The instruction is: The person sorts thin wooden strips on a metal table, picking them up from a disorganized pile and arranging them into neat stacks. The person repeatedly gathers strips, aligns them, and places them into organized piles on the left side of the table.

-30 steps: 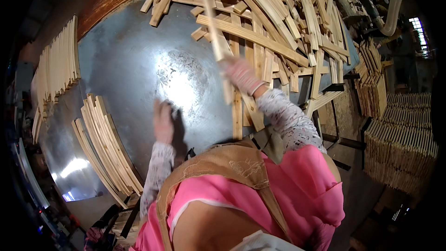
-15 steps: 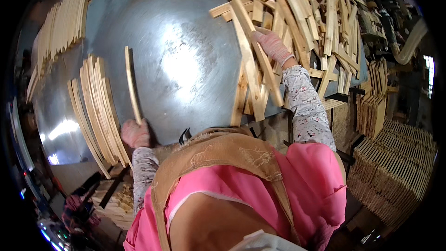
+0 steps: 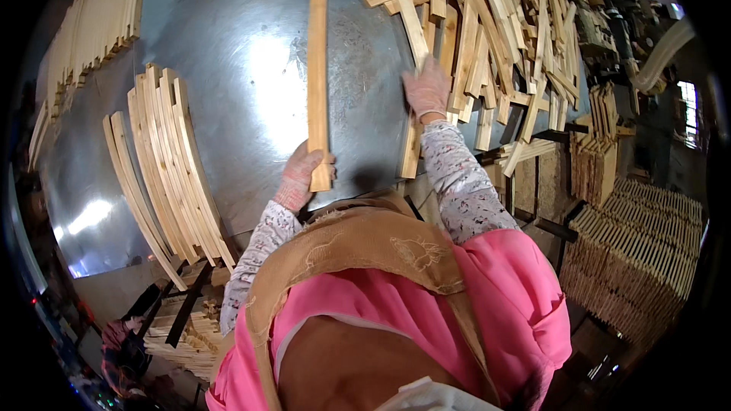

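Gripping the near end of one flat wooden slat (image 3: 318,84) in the left gloved hand (image 3: 298,175), curling the fingers around its edges, and holding it lengthwise over the middle of the steel tabletop (image 3: 228,129), near its front edge. Laying the right gloved hand (image 3: 426,90) on a pale slat (image 3: 412,27) over the tabletop's right part, keeping the fingers close together; not being able to tell between clasping and merely touching, because of the hidden undersides of the fingers.

Risking a twist or drop of the flat slat through gripping at one end only. Risking also a slide in the tangled wood pile (image 3: 499,4) on the tabletop's right side, through pulling at a piece under crossing neighbours, and catching the gloves on rough ends.

Counting two gloved hands, one slat in the left, and one under the right. Counting two curved strips (image 3: 128,183) on the tabletop's left side, and roughly five in the curved bundle (image 3: 173,160) just beside. Seeing too many for counting in the tangled pile, in the upright row (image 3: 99,15) at the tabletop's far left, and in the slatted stack (image 3: 640,251) beyond its right edge.
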`<state>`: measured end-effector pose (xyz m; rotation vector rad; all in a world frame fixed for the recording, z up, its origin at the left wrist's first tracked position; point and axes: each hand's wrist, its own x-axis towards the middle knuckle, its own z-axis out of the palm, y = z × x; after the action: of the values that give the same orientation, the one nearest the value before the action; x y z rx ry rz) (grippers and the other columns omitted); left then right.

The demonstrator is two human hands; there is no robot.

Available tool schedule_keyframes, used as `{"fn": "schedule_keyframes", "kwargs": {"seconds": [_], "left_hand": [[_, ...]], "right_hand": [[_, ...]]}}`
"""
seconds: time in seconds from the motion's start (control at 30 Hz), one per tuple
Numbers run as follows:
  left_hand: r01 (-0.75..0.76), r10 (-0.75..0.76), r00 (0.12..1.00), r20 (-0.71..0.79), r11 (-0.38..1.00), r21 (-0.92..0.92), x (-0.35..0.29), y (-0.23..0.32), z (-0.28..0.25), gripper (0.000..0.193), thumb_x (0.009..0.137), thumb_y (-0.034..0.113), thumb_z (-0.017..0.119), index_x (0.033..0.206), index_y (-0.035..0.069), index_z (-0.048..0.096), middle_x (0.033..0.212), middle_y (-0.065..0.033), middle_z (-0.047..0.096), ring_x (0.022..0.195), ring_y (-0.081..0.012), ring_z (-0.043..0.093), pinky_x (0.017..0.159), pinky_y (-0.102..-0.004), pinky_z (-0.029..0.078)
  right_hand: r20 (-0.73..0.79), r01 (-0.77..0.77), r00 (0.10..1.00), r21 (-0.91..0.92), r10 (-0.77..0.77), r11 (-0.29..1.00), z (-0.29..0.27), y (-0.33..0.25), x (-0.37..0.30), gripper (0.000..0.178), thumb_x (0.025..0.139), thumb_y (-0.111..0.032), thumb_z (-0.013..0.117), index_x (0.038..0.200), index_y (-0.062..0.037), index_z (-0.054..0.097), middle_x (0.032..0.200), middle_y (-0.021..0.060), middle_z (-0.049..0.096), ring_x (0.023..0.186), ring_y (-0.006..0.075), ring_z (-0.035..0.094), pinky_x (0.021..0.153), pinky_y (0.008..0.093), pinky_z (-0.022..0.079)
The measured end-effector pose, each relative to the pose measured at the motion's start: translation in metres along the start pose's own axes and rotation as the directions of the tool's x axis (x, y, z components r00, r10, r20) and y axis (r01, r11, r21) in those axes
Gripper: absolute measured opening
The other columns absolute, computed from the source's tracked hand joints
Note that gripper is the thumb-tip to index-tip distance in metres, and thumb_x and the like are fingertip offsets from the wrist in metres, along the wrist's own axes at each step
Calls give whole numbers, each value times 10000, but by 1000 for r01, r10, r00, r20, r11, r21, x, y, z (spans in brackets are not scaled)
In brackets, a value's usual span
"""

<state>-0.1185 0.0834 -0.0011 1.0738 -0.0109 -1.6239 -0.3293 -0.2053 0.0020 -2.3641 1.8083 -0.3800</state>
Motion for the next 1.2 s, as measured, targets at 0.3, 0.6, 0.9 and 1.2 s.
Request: {"fn": "schedule_keyframes", "kwargs": {"seconds": [0.3, 0.6, 0.9, 1.2], "left_hand": [[-279, 299, 954, 17, 866, 415, 23, -13, -13, 724, 956, 165, 722, 1593, 10, 415, 1176, -99, 681, 979, -217, 673, 890, -358, 588], [87, -94, 995, 33, 982, 165, 20, 38, -14, 605, 920, 48, 610, 1512, 2, 497, 1203, -116, 685, 1057, -244, 685, 960, -393, 585], [28, -30, 996, 81, 999, 16, 48, 31, 14, 746, 820, 28, 683, 1531, 60, 463, 1199, -168, 730, 1032, -322, 755, 891, -469, 663], [57, -44, 997, 67, 978, -201, 91, 49, 64, 630, 876, 32, 668, 1480, 87, 498, 1209, -163, 716, 937, -297, 743, 826, -540, 670]], "right_hand": [[427, -260, 903, 468, 42, 845, 35, -140, -75, 605, 1015, -398, 686, 1479, -18, 609, 1352, 253, 709, 1279, 428, 671, 1085, 470, 534], [-140, -100, 975, 427, 175, 899, -31, 4, 75, 613, 980, -328, 731, 1492, -8, 622, 1400, 257, 696, 1309, 432, 655, 1159, 439, 493], [-31, -198, 980, -104, 196, 975, -112, 86, 292, 993, 819, -535, 860, 1595, -62, 459, 1466, 280, 617, 1393, 424, 585, 1158, 485, 482], [137, -102, 987, 98, 88, 990, -103, 108, 336, 902, 850, -492, 818, 1605, -124, 489, 1513, 320, 572, 1354, 437, 620, 1149, 468, 506]]}}
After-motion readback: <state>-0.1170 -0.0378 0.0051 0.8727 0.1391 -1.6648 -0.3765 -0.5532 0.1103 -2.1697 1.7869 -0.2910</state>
